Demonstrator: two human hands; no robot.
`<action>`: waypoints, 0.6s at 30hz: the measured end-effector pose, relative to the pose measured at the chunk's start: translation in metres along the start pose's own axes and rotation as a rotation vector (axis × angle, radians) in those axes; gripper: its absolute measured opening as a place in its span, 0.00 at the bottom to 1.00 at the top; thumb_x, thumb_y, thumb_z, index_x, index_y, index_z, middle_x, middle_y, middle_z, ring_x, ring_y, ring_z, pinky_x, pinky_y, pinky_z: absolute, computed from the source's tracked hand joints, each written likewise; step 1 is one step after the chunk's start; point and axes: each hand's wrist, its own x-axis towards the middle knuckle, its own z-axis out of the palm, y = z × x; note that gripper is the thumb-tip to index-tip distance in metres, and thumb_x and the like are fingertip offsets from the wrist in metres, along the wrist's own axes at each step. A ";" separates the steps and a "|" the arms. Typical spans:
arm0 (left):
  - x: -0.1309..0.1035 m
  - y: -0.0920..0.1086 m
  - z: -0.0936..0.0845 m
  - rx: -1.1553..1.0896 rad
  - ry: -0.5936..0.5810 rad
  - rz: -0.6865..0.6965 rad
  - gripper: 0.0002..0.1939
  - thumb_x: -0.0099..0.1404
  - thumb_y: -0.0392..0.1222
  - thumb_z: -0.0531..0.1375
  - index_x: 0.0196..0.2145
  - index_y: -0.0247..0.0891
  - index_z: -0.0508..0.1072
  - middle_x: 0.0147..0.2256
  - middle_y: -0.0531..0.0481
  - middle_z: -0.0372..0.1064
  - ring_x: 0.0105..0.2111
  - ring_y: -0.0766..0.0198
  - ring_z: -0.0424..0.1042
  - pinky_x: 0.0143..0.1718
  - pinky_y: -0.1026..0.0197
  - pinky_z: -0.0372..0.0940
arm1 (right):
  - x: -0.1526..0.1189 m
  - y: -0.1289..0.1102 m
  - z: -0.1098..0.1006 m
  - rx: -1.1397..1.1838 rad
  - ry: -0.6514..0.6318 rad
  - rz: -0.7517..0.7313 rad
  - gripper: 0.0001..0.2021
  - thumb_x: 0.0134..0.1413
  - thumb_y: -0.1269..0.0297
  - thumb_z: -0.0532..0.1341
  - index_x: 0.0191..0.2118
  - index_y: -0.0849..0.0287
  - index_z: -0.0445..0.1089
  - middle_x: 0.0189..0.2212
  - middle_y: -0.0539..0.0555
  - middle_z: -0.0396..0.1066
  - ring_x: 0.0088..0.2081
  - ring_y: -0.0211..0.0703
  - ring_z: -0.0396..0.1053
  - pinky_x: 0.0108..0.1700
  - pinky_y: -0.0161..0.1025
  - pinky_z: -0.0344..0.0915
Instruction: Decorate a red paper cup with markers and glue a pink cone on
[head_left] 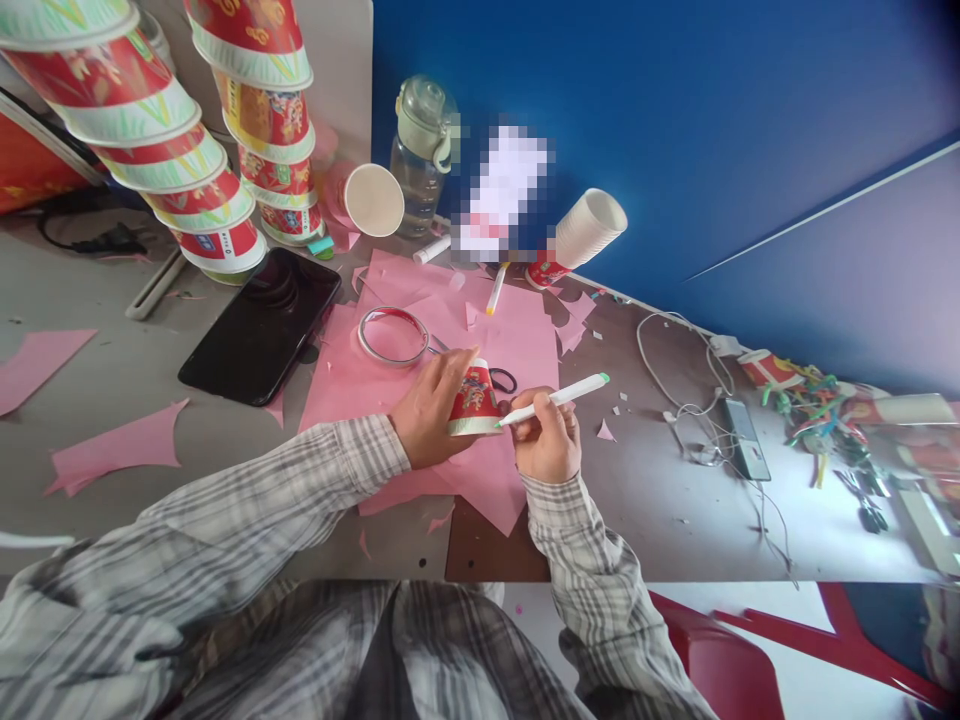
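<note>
My left hand (429, 408) is wrapped round a red paper cup (475, 392) from its left side. The cup is upside down, with its rim toward me, and green marks run along the pale band by the rim. Between the fingers of my right hand (549, 436) is a white marker with green ends (564, 394), its tip touching the cup near the rim. Pink paper (442, 320) lies beneath both hands. Just beyond the cup, a dark scissor handle (503, 380) shows, the rest partly hidden. A roll of tape (394, 335) lies left of it.
Tall cup stacks (277, 170) stand at the back left, near a black phone (262, 325). A water bottle (421, 160), a yellow-tipped marker (497, 290) and nested white cups (589, 230) line the blue wall (675, 120). White cables (679, 400) lie at right.
</note>
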 end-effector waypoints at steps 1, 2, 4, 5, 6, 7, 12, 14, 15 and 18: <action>0.000 0.000 0.000 0.000 -0.003 -0.002 0.42 0.52 0.50 0.61 0.56 0.30 0.44 0.51 0.34 0.56 0.51 0.51 0.56 0.52 0.46 0.58 | 0.000 0.000 -0.001 -0.006 -0.010 -0.001 0.15 0.49 0.54 0.59 0.22 0.59 0.68 0.10 0.43 0.53 0.15 0.32 0.51 0.19 0.32 0.53; 0.000 0.000 0.000 -0.001 -0.003 -0.002 0.42 0.52 0.50 0.60 0.56 0.31 0.43 0.51 0.34 0.56 0.51 0.51 0.57 0.52 0.45 0.58 | 0.000 0.000 -0.001 -0.011 -0.017 -0.002 0.14 0.49 0.54 0.59 0.22 0.60 0.68 0.10 0.44 0.54 0.15 0.32 0.51 0.19 0.32 0.52; 0.001 0.000 0.000 -0.005 -0.004 0.001 0.42 0.52 0.49 0.60 0.57 0.31 0.43 0.51 0.34 0.56 0.51 0.50 0.57 0.51 0.44 0.58 | 0.000 0.002 -0.003 -0.019 -0.020 -0.005 0.14 0.48 0.54 0.59 0.22 0.60 0.68 0.10 0.43 0.54 0.15 0.31 0.52 0.19 0.32 0.52; 0.001 0.001 0.000 -0.004 -0.005 0.001 0.42 0.52 0.50 0.60 0.56 0.31 0.43 0.50 0.34 0.56 0.51 0.50 0.57 0.51 0.44 0.58 | 0.000 0.002 -0.003 -0.023 -0.013 -0.004 0.14 0.48 0.54 0.60 0.22 0.60 0.68 0.10 0.43 0.54 0.15 0.31 0.51 0.19 0.32 0.52; 0.001 0.001 0.000 -0.004 -0.006 0.001 0.42 0.52 0.50 0.60 0.56 0.31 0.44 0.50 0.33 0.56 0.51 0.50 0.57 0.51 0.43 0.58 | 0.001 0.003 -0.003 -0.022 0.004 -0.005 0.14 0.48 0.54 0.60 0.23 0.60 0.68 0.10 0.43 0.53 0.15 0.31 0.51 0.19 0.32 0.53; 0.001 0.001 0.000 -0.004 -0.008 0.001 0.43 0.51 0.50 0.61 0.56 0.31 0.44 0.50 0.33 0.56 0.51 0.50 0.56 0.51 0.43 0.58 | 0.001 0.003 -0.002 -0.013 0.029 -0.007 0.14 0.48 0.53 0.60 0.23 0.60 0.68 0.11 0.42 0.54 0.15 0.31 0.52 0.20 0.32 0.55; 0.000 -0.001 0.000 -0.019 0.004 0.010 0.42 0.52 0.50 0.61 0.57 0.33 0.43 0.51 0.35 0.55 0.50 0.50 0.57 0.50 0.42 0.58 | 0.006 -0.002 0.003 0.085 0.126 -0.030 0.16 0.50 0.49 0.58 0.27 0.58 0.69 0.11 0.42 0.55 0.15 0.31 0.52 0.26 0.36 0.63; -0.001 -0.001 0.000 -0.020 0.004 0.010 0.43 0.51 0.50 0.61 0.57 0.33 0.43 0.51 0.35 0.55 0.50 0.50 0.57 0.50 0.41 0.58 | 0.006 -0.004 0.005 0.081 0.111 -0.057 0.16 0.52 0.49 0.55 0.31 0.57 0.70 0.09 0.40 0.53 0.14 0.32 0.50 0.28 0.39 0.64; 0.000 -0.001 0.000 -0.019 0.003 0.009 0.43 0.51 0.50 0.61 0.57 0.33 0.43 0.51 0.35 0.55 0.50 0.50 0.56 0.51 0.41 0.58 | 0.006 -0.004 0.005 0.065 0.093 -0.072 0.15 0.53 0.50 0.55 0.34 0.56 0.70 0.09 0.40 0.52 0.14 0.32 0.49 0.29 0.39 0.64; 0.001 -0.001 0.000 -0.018 0.016 0.016 0.42 0.52 0.49 0.60 0.57 0.32 0.43 0.51 0.35 0.55 0.50 0.49 0.57 0.50 0.40 0.58 | 0.003 -0.003 0.004 -0.039 0.013 -0.116 0.12 0.53 0.55 0.55 0.38 0.55 0.69 0.12 0.41 0.54 0.16 0.33 0.51 0.28 0.39 0.63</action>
